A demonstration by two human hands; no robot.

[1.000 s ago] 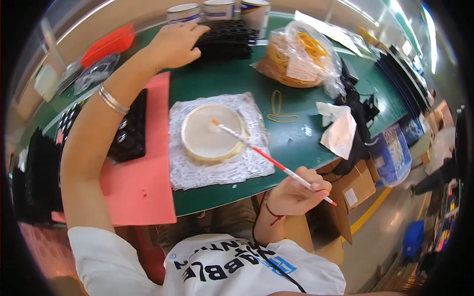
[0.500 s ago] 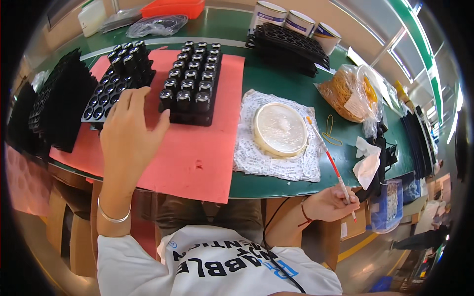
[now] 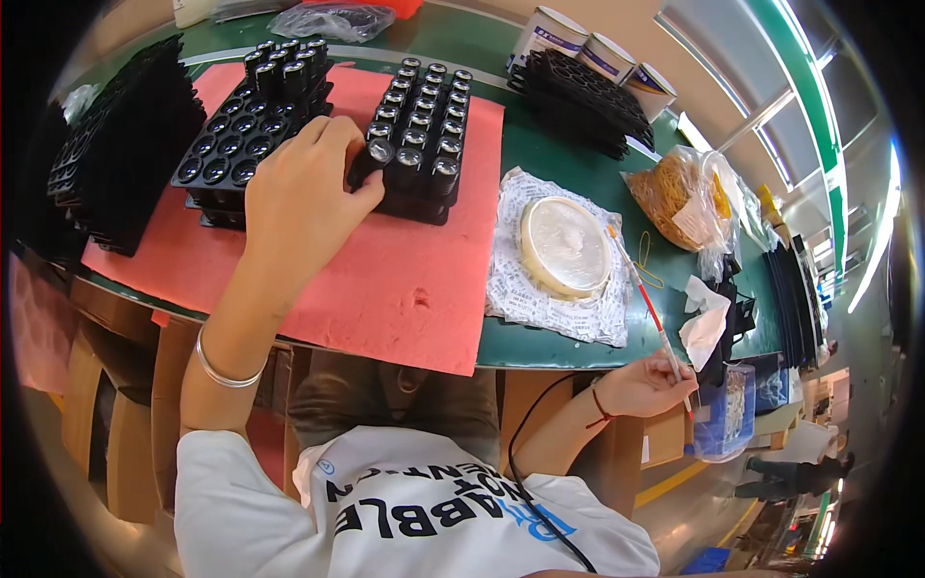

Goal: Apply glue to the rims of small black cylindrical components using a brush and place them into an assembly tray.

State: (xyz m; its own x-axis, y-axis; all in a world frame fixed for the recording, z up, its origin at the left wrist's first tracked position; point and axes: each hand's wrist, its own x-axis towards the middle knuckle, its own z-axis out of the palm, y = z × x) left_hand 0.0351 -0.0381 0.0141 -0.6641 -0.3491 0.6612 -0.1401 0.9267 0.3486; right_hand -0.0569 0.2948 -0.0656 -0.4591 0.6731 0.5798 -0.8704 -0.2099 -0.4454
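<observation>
My left hand (image 3: pixel 306 183) is closed at the near left corner of the right-hand black tray (image 3: pixel 424 208). Thumb and fingers grip a black cylinder with a shiny round top (image 3: pixel 380 151), partly hidden by the hand. Rows of similar cylinders (image 3: pixel 420 120) stand upright in that tray. Beside it, a stacked black tray (image 3: pixel 214 171) has rows of glossy round pockets, with several cylinders (image 3: pixel 294 77) upright at its far end. My right hand (image 3: pixel 638 388) holds a slim red and white stick (image 3: pixel 648 310) with an orange tip, slanting up beside the round dish (image 3: pixel 567 248).
The trays stand on a pink mat (image 3: pixel 385 303) over a green table. White printed paper (image 3: pixel 506 279) lies under the dish. Stacked black trays (image 3: pixel 125 154) rise at left, more (image 3: pixel 583 101) before the cans (image 3: pixel 549 34). A bag of rubber bands (image 3: pixel 679 197) and crumpled tissue (image 3: pixel 705 323) lie at right.
My left hand has moved right from above the left tray and closed on a cylinder in the right tray. My right hand keeps its hold on the stick. The view has shifted slightly.
</observation>
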